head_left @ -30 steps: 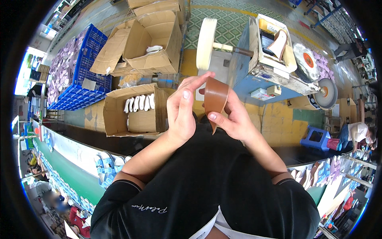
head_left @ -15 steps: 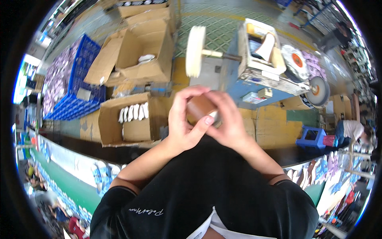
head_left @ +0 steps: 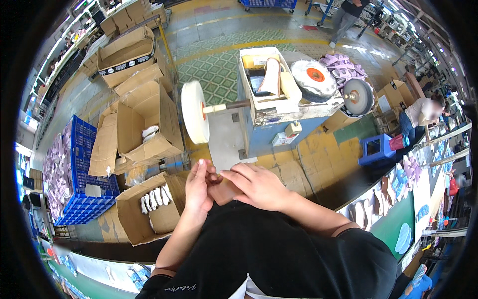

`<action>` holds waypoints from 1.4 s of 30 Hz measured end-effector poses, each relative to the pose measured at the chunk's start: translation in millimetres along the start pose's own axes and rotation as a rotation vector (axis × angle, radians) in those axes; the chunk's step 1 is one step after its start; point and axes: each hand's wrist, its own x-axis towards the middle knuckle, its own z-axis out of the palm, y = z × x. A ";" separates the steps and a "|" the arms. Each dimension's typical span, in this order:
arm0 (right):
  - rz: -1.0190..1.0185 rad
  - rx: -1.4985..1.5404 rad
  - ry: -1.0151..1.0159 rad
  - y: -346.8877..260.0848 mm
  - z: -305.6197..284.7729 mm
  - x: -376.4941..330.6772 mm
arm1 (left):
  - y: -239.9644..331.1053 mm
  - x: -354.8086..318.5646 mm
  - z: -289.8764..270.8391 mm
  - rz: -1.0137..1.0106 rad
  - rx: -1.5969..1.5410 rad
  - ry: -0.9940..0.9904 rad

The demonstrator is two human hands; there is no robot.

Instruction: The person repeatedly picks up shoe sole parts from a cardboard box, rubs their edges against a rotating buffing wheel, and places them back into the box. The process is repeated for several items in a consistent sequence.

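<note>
Between my two hands, in front of my black shirt, is a smooth brown curved piece (head_left: 225,193). My left hand (head_left: 198,190) closes on its left end, with the fingertips bent near its upper edge. My right hand (head_left: 260,185) lies over its right side, fingers curled across it and hiding much of it. What kind of piece it is cannot be made out. Just beyond my hands stands a white buffing wheel (head_left: 194,112) on the shaft of a blue machine (head_left: 269,130); neither hand touches it.
Left of me, a cardboard box (head_left: 130,224) holds several white shoe-shaped pieces, beside a blue crate (head_left: 82,199) of purple pieces. More open boxes (head_left: 137,112) stand beyond. A tray (head_left: 249,102) sits on the machine. To the right are a blue stool (head_left: 376,150) and a conveyor (head_left: 393,234) with sandals.
My view has turned, so the machine and boxes appear farther left and lower. Both hands have come down and left in the picture, with the brown piece now tilted and more covered.
</note>
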 end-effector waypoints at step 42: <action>0.329 0.155 0.368 3.2 44.1 44.8 | -10.4 -4.1 -1.2 0.062 -0.182 -0.235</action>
